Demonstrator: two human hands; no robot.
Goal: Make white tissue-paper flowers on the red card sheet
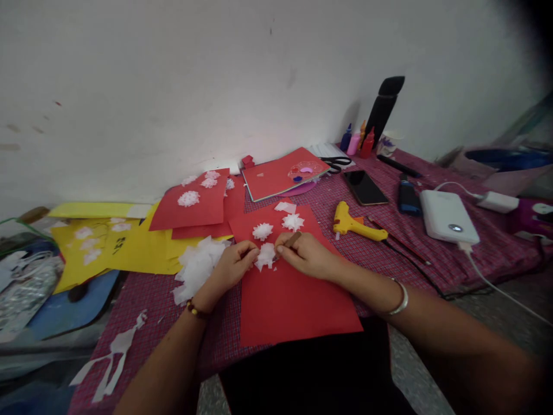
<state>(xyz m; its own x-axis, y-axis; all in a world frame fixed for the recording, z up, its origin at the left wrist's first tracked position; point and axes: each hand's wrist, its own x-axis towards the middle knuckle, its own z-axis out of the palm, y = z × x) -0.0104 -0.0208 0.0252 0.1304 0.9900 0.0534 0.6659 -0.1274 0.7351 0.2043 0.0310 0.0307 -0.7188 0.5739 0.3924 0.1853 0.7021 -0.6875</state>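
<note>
A red paper sheet (298,311) lies in front of me, bearing white tissue-paper flowers. Two fluffy flowers (262,231) sit towards its far side, with a loose white tissue piece (286,207) beyond them. Between my hands is a third, flatter tissue flower (265,255). My left hand (235,266) is closed in a pinch at this flower's left edge; what the fingertips hold is too small to make out. My right hand (309,255) closes round a short brown stick (293,240), its fingertips at the flower's right side. A pile of cut tissue pieces (199,268) lies beside my left wrist.
Finished red sheets (173,210) and yellow sheets (142,248) lie left. To the right are a yellow glue gun (356,223), a phone (365,188), and a white power bank (449,216) with cables. Scissors (337,162) and paint bottles (354,143) stand near the wall.
</note>
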